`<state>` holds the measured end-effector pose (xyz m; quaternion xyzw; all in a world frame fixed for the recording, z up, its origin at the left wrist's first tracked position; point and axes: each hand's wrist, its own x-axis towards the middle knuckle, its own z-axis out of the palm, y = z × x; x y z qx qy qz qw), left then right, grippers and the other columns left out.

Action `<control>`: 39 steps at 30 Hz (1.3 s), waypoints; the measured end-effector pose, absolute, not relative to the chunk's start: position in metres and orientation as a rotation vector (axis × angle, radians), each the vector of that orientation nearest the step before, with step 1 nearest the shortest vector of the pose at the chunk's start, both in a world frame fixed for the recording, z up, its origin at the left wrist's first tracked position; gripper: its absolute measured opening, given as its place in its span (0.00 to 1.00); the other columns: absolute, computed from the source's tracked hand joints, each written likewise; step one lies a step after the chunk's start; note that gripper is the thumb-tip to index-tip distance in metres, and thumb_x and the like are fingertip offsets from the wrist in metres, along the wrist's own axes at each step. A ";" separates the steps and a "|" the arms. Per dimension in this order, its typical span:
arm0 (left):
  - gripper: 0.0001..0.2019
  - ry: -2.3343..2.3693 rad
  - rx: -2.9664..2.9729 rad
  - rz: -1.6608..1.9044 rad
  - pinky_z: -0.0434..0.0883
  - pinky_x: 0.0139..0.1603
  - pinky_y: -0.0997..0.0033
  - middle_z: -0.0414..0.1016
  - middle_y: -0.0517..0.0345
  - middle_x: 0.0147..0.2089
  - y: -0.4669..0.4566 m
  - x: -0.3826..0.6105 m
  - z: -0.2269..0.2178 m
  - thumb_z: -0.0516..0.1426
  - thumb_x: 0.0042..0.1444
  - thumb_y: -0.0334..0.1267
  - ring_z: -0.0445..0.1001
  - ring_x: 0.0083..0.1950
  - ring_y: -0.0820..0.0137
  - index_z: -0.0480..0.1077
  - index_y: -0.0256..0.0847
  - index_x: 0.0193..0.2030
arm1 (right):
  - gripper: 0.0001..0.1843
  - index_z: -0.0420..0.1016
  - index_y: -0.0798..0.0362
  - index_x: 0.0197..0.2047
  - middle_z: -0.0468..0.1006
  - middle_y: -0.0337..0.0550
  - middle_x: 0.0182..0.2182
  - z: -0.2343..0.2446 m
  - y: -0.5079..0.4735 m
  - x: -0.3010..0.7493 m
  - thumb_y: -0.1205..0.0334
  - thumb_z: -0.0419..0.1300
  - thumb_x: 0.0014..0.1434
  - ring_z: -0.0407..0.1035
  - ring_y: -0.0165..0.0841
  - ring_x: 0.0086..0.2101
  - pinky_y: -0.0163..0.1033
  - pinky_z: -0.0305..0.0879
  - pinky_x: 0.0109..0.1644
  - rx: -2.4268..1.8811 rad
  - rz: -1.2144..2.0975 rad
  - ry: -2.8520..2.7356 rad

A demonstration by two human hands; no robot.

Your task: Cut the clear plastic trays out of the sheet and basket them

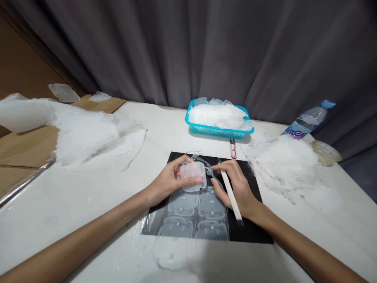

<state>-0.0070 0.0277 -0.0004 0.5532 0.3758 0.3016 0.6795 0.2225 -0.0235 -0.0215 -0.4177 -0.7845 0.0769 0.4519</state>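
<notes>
My left hand (173, 177) grips a small translucent plastic piece (193, 176) with rounded, notched edges, thumb across its front. My right hand (237, 184) is closed around a slim white stick-like tool (231, 192), which slants across the fingers; its exact kind is unclear. Close to the right fingertips, a thin curled clear strip (207, 169) runs beside the held piece. Whether the fingers pinch that strip, I cannot tell. Under both hands, a translucent sheet of joined rounded pieces (182, 202) lies over a black mat (250, 230).
Beyond the mat stands a blue basket (218, 131) heaped with translucent pieces. Pink thread snips (233, 149) lie before it. A white translucent pile (288, 161), a water bottle (309, 120) and a tape roll (326, 152) are right; another pile (85, 133) and cardboard (29, 147) are left.
</notes>
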 end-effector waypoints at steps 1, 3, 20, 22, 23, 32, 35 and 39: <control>0.22 0.844 1.235 0.668 0.72 0.36 0.77 0.77 0.64 0.34 0.028 -0.007 -0.001 0.74 0.51 0.41 0.73 0.33 0.75 0.67 0.40 0.42 | 0.21 0.68 0.51 0.59 0.73 0.49 0.45 -0.021 -0.022 0.223 0.72 0.62 0.64 0.71 0.40 0.46 0.48 0.73 0.51 -1.048 0.264 -1.939; 0.22 0.849 1.228 0.642 0.72 0.38 0.76 0.77 0.62 0.36 0.028 -0.009 -0.001 0.74 0.51 0.42 0.74 0.35 0.74 0.68 0.39 0.43 | 0.26 0.68 0.50 0.63 0.73 0.49 0.47 -0.021 -0.018 0.225 0.70 0.65 0.63 0.70 0.41 0.47 0.50 0.71 0.54 -1.056 0.420 -1.965; 0.15 0.846 1.516 0.602 0.64 0.32 0.76 0.68 0.64 0.34 0.027 -0.006 -0.001 0.69 0.58 0.45 0.66 0.33 0.75 0.72 0.39 0.41 | 0.02 0.75 0.50 0.42 0.74 0.42 0.37 -0.014 -0.011 0.228 0.63 0.61 0.70 0.70 0.35 0.41 0.42 0.66 0.49 -0.958 0.856 -1.912; 0.15 0.839 1.520 0.589 0.65 0.32 0.76 0.68 0.64 0.34 0.027 -0.006 0.000 0.69 0.58 0.45 0.66 0.32 0.75 0.72 0.39 0.41 | 0.03 0.75 0.50 0.43 0.74 0.42 0.37 -0.015 -0.011 0.228 0.64 0.60 0.70 0.69 0.35 0.40 0.42 0.67 0.48 -0.950 0.804 -1.947; 0.15 0.835 1.525 0.583 0.65 0.32 0.76 0.69 0.63 0.34 0.027 -0.005 -0.001 0.69 0.58 0.45 0.67 0.33 0.74 0.72 0.39 0.41 | 0.02 0.74 0.50 0.43 0.74 0.42 0.37 -0.016 -0.012 0.227 0.64 0.60 0.70 0.69 0.35 0.40 0.42 0.67 0.48 -0.944 0.773 -1.964; 0.17 0.783 1.518 0.396 0.63 0.28 0.78 0.68 0.64 0.31 0.026 -0.010 0.007 0.70 0.55 0.45 0.64 0.29 0.76 0.69 0.39 0.37 | 0.05 0.71 0.50 0.39 0.72 0.41 0.36 -0.028 -0.004 0.233 0.70 0.58 0.64 0.69 0.35 0.37 0.41 0.66 0.44 -1.199 0.355 -1.873; 0.16 0.733 1.503 0.202 0.64 0.27 0.78 0.71 0.61 0.31 0.025 -0.015 0.017 0.70 0.54 0.45 0.66 0.29 0.75 0.71 0.38 0.37 | 0.04 0.72 0.50 0.35 0.71 0.39 0.33 -0.031 0.007 0.243 0.66 0.60 0.64 0.69 0.35 0.34 0.41 0.66 0.42 -1.330 0.269 -1.683; 0.17 0.779 1.529 0.238 0.64 0.28 0.78 0.72 0.61 0.31 0.022 -0.017 0.020 0.70 0.54 0.47 0.68 0.30 0.74 0.73 0.37 0.38 | 0.01 0.76 0.50 0.40 0.73 0.40 0.34 -0.030 0.009 0.247 0.64 0.62 0.65 0.69 0.35 0.34 0.40 0.66 0.40 -1.292 0.311 -1.723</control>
